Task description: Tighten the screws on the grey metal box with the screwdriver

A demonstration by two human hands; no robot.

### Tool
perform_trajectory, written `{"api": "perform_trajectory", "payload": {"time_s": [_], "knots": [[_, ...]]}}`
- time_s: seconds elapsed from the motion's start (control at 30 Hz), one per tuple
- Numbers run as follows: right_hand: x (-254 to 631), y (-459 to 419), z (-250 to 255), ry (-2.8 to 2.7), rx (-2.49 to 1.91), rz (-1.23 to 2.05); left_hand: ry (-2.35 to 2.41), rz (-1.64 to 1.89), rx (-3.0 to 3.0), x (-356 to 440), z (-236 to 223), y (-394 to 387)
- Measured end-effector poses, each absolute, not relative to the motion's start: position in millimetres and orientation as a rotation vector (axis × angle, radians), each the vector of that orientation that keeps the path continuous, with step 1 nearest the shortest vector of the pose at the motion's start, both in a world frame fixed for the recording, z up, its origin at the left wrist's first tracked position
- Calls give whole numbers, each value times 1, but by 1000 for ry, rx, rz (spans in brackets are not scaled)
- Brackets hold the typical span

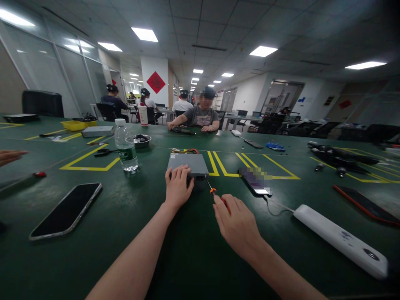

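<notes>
A grey metal box with bundled wires at its far side, like a computer power supply (190,161), lies flat on the green table. My left hand (178,183) grips its near left part, fingers over the top and thumb at the front face. In my right hand (236,218) is a screwdriver (213,191) with an orange-red handle, the fingers wrapped round it. Its thin shaft points up and left, and the tip is at the box's near right corner. Whether the tip sits in a screw is too small to tell.
Left of the box stand a water bottle (126,146) and a metal bowl (142,141). A phone (67,211) lies near left, another phone (254,181) at right, cabled to a white power strip-like device (340,239). Across the table sits a person (200,112); another person's hand (12,156) shows at far left.
</notes>
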State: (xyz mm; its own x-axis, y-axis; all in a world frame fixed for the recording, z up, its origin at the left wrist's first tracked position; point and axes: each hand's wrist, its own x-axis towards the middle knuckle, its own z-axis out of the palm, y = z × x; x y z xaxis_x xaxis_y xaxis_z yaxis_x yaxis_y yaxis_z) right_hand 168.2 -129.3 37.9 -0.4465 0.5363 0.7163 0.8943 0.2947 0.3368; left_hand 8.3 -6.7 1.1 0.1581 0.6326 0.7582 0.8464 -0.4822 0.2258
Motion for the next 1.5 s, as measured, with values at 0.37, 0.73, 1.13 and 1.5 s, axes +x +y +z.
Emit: {"api": "perform_trajectory", "payload": {"time_s": [0.37,0.73,1.13,1.5], "knots": [[155,-134,28,-1920,-1432,-765,-1423,-1240,-2188,7,2,-8],[157,-136,13,-1756,-1544,-669,-1424,-1259,-2189,8,2,-8],[161,-134,11,-1776,-1513,-661,-1424,-1256,-2201,8,3,-10],[156,-132,8,-1814,-1458,-744,-1428,-1254,-2203,9,2,-9]]}}
